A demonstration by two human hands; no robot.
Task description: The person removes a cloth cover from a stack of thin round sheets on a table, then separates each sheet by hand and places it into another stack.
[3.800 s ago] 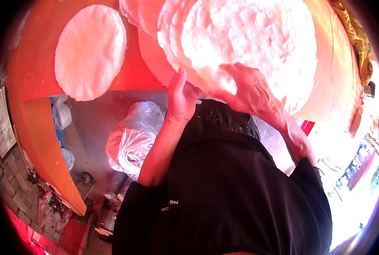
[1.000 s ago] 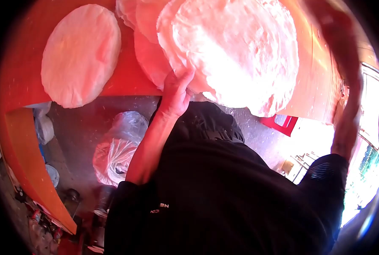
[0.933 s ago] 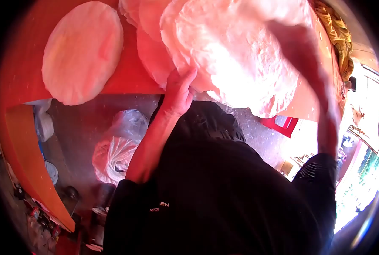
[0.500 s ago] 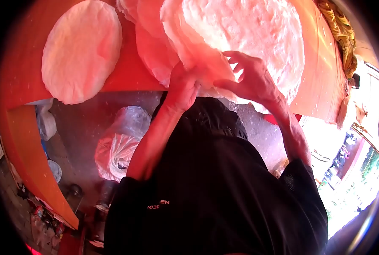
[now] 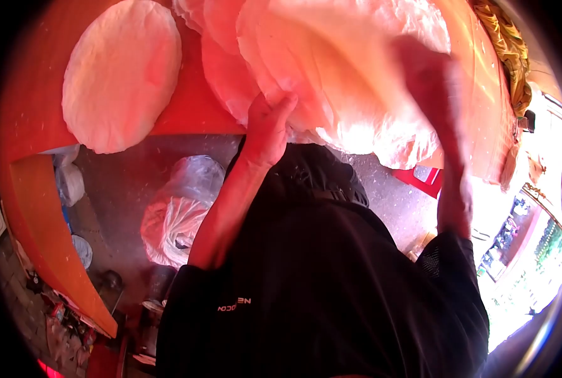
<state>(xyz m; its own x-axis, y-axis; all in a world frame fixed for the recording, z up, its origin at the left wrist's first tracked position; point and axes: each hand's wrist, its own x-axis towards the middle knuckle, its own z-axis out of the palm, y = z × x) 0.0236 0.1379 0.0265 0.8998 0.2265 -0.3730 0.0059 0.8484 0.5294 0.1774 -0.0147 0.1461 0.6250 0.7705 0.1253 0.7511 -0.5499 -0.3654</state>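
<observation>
A large, thin, pale flatbread (image 5: 350, 69) stretches between my hands over a pile of similar rounds. My left hand (image 5: 269, 129) grips its near left edge, thumb on top and the other fingers mostly hidden. At its right side, my right hand (image 5: 426, 72) is smeared by motion, with the lifted, blurred part of the sheet running up to its fingers. Below and to the right, a bright white flatbread (image 5: 407, 142) hangs over the table's near edge. More overlapping rounds (image 5: 221, 75) lie just left of the held one.
A single round flatbread (image 5: 122, 75) lies on the left of the orange table (image 5: 189, 116). Under the table stands a plastic-wrapped bundle (image 5: 180, 214). Yellow cloth (image 5: 504, 50) lies along the right edge, and a red stool-like object (image 5: 422, 183) shows below.
My right hand has swung up and to the right, drawing the top flatbread across the pile. My left hand stays at the near edge, its thumb now pointing up.
</observation>
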